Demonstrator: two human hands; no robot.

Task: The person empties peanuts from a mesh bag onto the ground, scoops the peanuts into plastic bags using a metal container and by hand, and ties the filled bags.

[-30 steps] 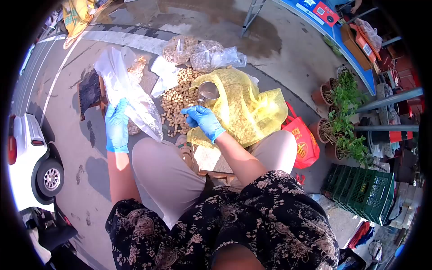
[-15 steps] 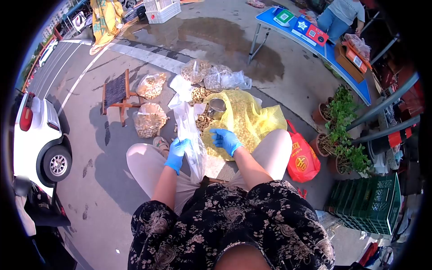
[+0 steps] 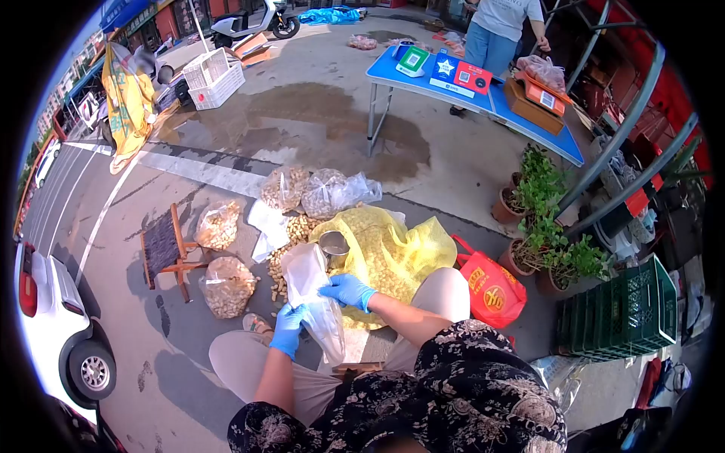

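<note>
A clear plastic bag (image 3: 310,291) hangs between my two blue-gloved hands, above my knees. My left hand (image 3: 289,326) grips its left edge with closed fingers. On the opposite edge, the fingers of my right hand (image 3: 346,291) are pressed together on the bag. Just beyond, a metal scoop (image 3: 333,243) rests at the edge of a yellow mesh sack (image 3: 393,253) full of peanuts. Loose peanuts (image 3: 300,228) lie left of the sack, beside a white bag (image 3: 267,225). Filled bags, among them one of peanuts (image 3: 228,287), stand around the pile.
A folding stool (image 3: 165,245) stands at left, near a white car (image 3: 57,325). At right are a red bag (image 3: 491,291), potted plants (image 3: 540,189) and a green crate (image 3: 615,313). A person (image 3: 498,30) stands behind a blue table (image 3: 423,87).
The view has tilted up, showing more background. My left hand has brought the plastic bag from the left to the middle. My right hand has moved over and taken hold of it.
</note>
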